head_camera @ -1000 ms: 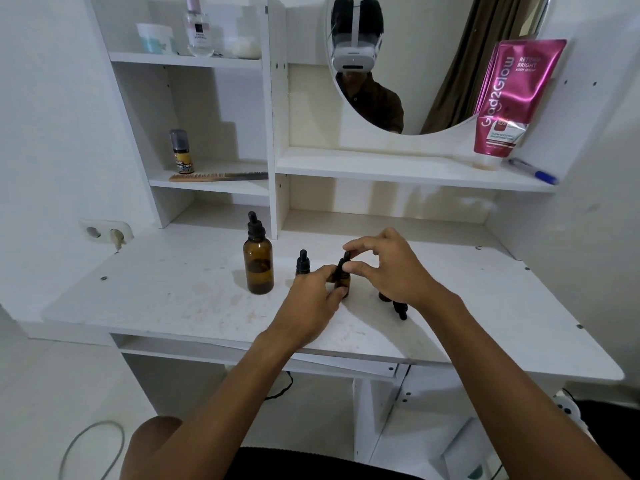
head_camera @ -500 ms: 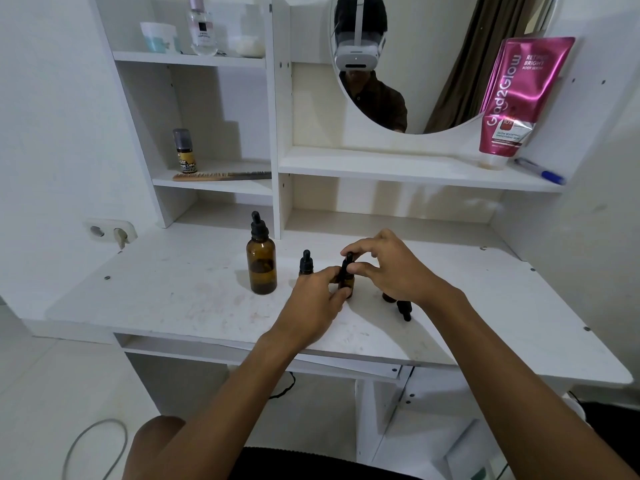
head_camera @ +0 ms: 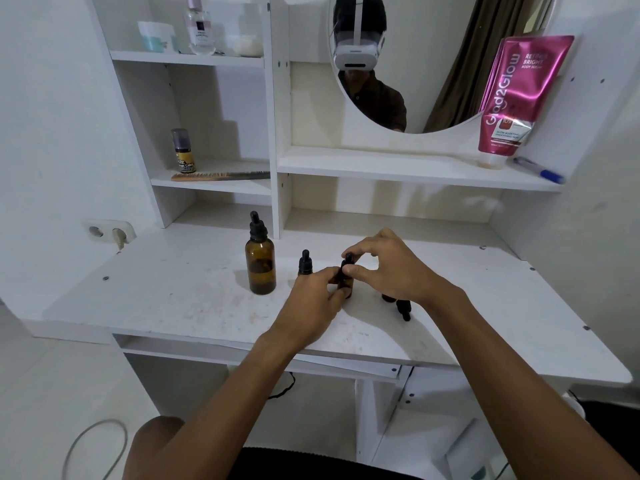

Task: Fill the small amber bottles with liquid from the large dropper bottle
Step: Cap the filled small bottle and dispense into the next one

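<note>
Gripping one small bottle point(head_camera: 346, 280) with the left hand point(head_camera: 313, 303), right hand point(head_camera: 388, 268) fingers pinching its cap point(head_camera: 348, 258) (opening or closing, unclear), filling looks barely begun, the big bottle point(head_camera: 260, 259) capped.

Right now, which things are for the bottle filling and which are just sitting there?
For the job: big bottle; small bottle held by left hand and right hand; second small bottle; third one, mostly hidden.

Just sitting there: pink tube, pen, comb, spray can, jar, clear bottle.
</note>
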